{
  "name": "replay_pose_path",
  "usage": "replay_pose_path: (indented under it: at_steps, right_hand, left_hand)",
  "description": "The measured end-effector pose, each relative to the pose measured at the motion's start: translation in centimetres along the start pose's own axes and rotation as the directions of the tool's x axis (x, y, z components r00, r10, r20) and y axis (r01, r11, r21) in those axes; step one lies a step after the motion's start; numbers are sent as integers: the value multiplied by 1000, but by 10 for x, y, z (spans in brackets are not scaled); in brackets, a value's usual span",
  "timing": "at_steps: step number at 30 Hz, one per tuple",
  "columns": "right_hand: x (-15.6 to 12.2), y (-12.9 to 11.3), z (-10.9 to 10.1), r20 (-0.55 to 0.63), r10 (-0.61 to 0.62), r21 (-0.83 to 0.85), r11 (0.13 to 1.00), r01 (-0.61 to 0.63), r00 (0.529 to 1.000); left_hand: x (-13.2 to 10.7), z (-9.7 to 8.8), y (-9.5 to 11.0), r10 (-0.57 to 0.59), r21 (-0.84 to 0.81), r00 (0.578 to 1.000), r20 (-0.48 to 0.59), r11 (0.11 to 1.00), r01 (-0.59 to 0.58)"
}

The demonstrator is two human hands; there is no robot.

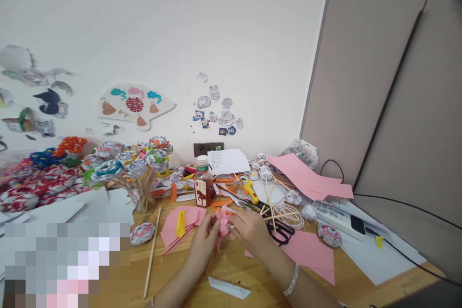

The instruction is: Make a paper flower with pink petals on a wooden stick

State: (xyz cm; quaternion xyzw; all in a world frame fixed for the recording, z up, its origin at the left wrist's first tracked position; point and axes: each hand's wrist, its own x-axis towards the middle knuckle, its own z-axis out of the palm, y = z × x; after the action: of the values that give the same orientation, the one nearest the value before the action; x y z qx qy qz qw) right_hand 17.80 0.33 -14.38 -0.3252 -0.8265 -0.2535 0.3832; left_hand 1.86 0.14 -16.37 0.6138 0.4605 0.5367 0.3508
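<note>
Between my two hands is a piece of pink folded paper (224, 219) with several pointed, petal-like flaps. My left hand (206, 233) pinches its left side between thumb and fingers. At its right side my right hand (250, 232) is closed, with its fingertips on the paper's edge; a small pale tip shows there that I cannot make out. Left of my left hand lies a stack of pink paper sheets (168, 226) with a yellow folded strip (181, 223) on top. Below my hands, a white folded paper strip (229, 287) rests on the table (191, 284).
A drink bottle (202, 187) stands behind my hands. A yellow glue gun (250, 191), black-handled scissors (281, 233), wooden sticks (269, 197) and a power strip (341, 220) lie to the right. Paper flowers (137, 166) fill the left back, near a long stick (152, 255).
</note>
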Motion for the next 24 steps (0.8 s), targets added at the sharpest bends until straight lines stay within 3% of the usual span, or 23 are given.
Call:
replay_pose_path:
  at_steps: [7,12,18,24]
  right_hand:
    - [0,1,7,-16,-69,-115,991,67,997]
    - [2,5,6,83,-157,-118,979,166,984]
    - [4,6,-3,223,-143,-70,984,162,964]
    - [5,7,-13,292,-180,21,983,181,939]
  left_hand:
    - [-5,-2,12,31,102,999,24,994,-34]
    - [-6,-4,21,38,162,998,45,986,-45]
    - [-4,-6,19,31,186,998,59,982,-42]
    - [-4,-8,21,17,150,994,108,988,-34]
